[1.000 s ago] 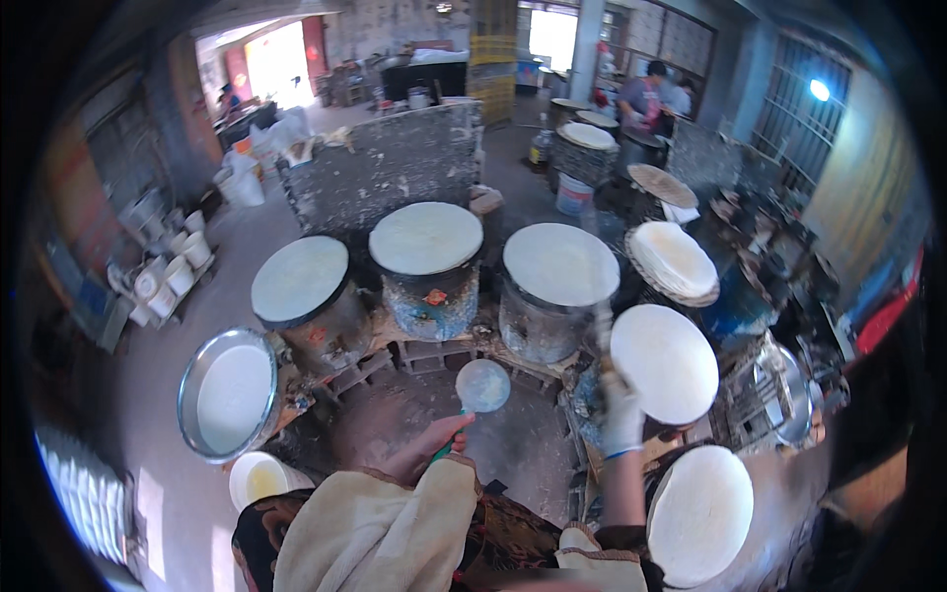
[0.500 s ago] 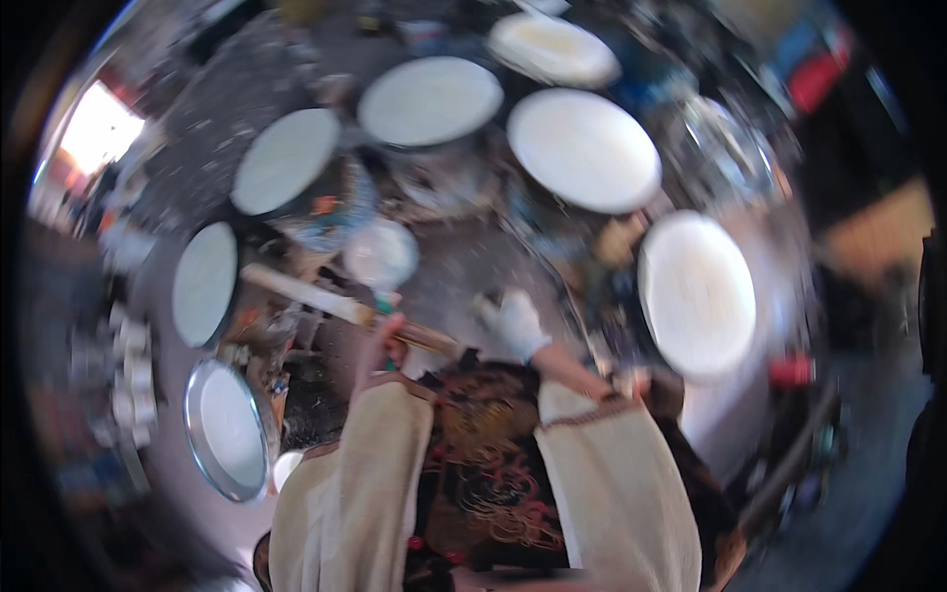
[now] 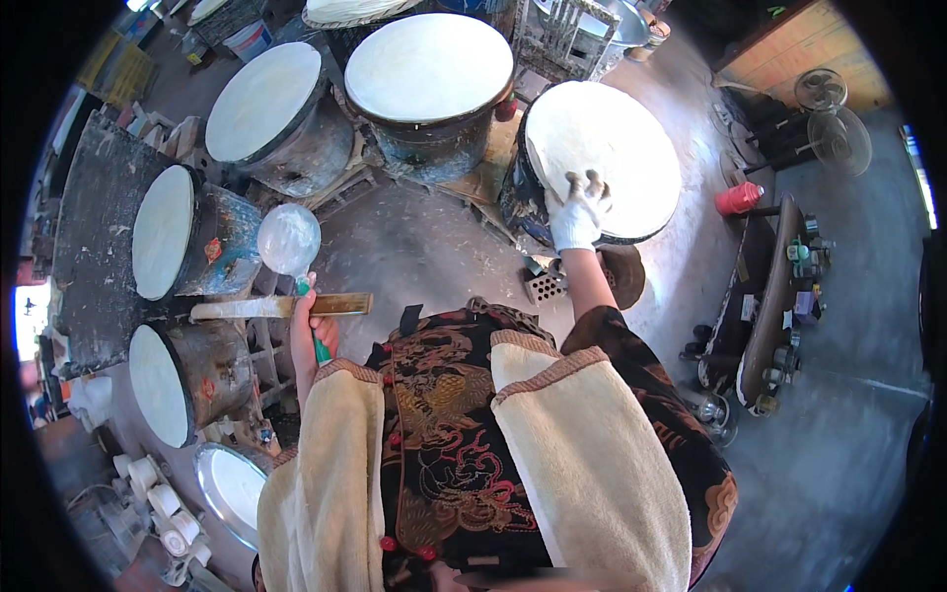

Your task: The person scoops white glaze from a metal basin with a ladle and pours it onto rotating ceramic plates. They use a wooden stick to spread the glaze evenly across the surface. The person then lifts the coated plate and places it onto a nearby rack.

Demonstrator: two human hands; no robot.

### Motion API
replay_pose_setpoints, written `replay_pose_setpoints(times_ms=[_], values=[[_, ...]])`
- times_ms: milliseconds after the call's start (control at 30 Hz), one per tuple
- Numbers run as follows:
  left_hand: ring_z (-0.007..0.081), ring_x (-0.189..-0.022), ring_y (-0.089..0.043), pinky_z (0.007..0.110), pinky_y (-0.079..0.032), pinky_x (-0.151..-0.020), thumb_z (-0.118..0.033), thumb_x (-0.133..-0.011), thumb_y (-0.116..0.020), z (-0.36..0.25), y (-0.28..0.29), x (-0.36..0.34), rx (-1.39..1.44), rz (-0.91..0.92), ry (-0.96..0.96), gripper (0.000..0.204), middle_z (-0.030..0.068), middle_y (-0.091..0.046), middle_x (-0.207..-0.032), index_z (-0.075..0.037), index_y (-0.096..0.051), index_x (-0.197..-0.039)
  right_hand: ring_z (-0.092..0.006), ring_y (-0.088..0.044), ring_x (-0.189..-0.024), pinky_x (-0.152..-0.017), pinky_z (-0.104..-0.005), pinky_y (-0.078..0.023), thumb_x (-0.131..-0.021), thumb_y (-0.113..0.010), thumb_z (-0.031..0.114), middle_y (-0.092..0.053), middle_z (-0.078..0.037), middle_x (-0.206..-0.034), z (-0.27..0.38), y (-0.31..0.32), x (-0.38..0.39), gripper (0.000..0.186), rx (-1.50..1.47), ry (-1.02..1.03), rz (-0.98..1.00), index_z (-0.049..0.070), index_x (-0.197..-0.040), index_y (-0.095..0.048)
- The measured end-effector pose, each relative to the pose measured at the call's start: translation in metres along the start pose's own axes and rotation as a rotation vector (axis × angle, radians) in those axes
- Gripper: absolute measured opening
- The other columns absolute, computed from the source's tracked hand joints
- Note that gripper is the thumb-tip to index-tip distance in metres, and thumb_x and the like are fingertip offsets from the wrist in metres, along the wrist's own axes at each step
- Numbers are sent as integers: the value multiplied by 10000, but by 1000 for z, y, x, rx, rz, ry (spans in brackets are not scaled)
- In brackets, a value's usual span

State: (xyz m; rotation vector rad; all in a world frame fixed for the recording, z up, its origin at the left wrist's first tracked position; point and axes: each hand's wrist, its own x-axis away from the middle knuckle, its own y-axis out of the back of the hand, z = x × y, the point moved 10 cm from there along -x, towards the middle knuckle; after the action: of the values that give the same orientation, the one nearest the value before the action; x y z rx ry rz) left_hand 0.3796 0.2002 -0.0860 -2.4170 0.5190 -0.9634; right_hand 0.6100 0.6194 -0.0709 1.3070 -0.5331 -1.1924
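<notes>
The person's left hand (image 3: 313,331) curls its fingers around a green-handled ladle (image 3: 289,240) and flat wooden stick (image 3: 345,304), while the gloved right hand (image 3: 579,214) spreads its fingers over a round white sheet (image 3: 621,148).

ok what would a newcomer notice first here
Likely the large round white discs on dark drums, arcing left to upper right. Left of centre, the bare left grip holds a green-handled, round ladle and flat wooden stick; the white-gloved right grip overlaps the rightmost disc.

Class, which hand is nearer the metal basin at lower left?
Left. The left hand is up and right of the basin in the picture; the right hand is farther away, at the rightmost white disc.
</notes>
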Motion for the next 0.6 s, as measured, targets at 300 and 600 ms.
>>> replay_pose_setpoints(times_ms=[300,600], values=[[41,-388,-330,212,-280,-334,-219,-951,-517,6,-7,-3,-40,5,28,374,-80,-362,-561,-143,-472,-1315,-351,-338,-1293,-1043,-526,-294,-835,-515,150,-387,-98,-1391,12,-10,4,449,225,278,-93,190,-1282,-522],[31,-395,-328,203,-277,-338,-219,-948,-532,-1,13,-6,29,-71,1,407,-84,-362,-563,-144,-461,-1341,-339,-380,-1232,-1019,-509,-306,-771,-657,242,-481,-22,-1299,-49,31,-2,132,142,18,-144,195,-879,-718]])
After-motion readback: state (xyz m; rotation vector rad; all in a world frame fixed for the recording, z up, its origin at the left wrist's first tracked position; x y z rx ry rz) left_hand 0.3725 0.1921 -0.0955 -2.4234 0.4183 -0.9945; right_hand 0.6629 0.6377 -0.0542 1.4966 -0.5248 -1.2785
